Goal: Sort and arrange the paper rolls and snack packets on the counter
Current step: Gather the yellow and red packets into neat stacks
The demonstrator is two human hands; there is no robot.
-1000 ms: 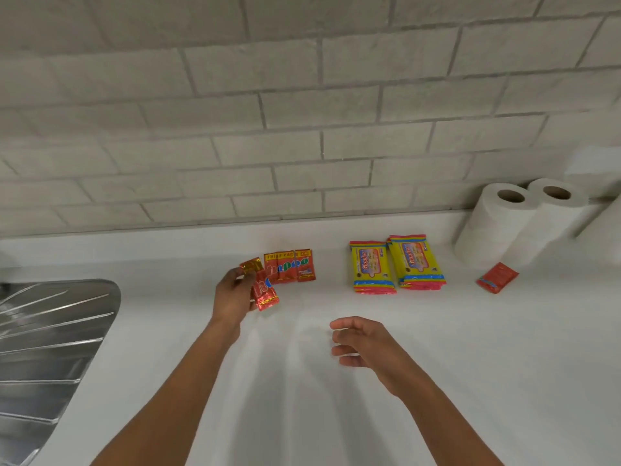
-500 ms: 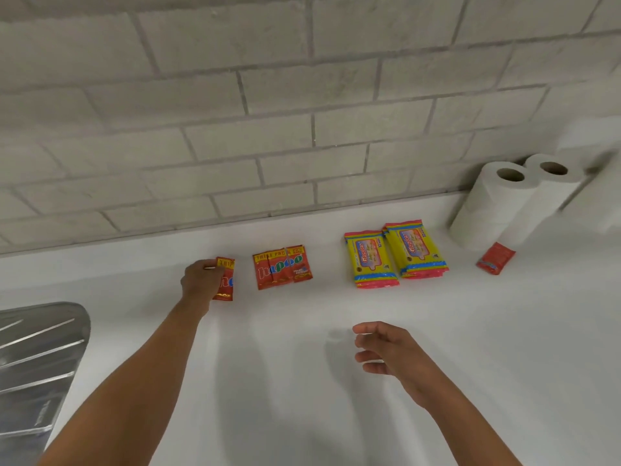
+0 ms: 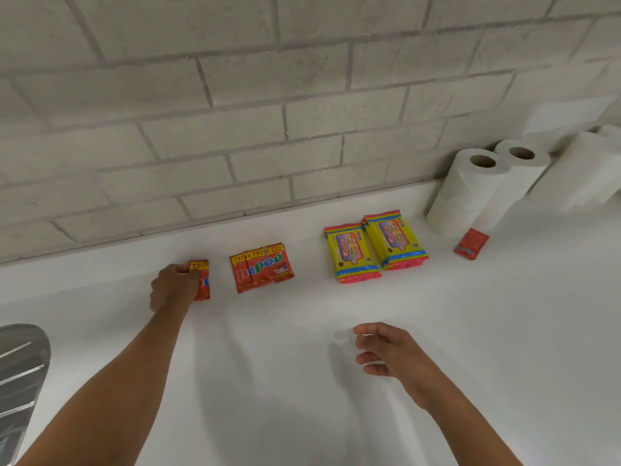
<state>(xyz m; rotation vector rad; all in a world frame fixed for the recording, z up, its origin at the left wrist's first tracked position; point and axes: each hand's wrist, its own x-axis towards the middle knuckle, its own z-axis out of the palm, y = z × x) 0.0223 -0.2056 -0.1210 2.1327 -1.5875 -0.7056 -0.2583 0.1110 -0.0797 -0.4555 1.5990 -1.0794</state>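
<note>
While the left hand (image 3: 173, 288) is lying over a small red packet (image 3: 203, 280) near the back of the white surface (image 3: 268, 381), its fingers are curling onto the packet's left side and top corner, holding it flat against the surface. Just to the right, a little apart, a red packet cluster (image 3: 261, 268) is lying face up, with its pieces overlapping side by side. Farther right, two yellow packets (image 3: 374, 247) are sitting next to each other, the right one slightly overlapping the left. A lone red sachet (image 3: 471, 244) is resting at the foot of two upright paper rolls (image 3: 484, 186), which are standing touching one another by the brick wall (image 3: 235, 95). More white rolls (image 3: 591, 169) are showing at the right edge, blurred. The right hand (image 3: 391, 353) is hovering over the surface in front, well apart from every packet, its fingers loosely bent and holding nothing. A metal drainboard (image 3: 20, 375) is showing at the left edge.
</note>
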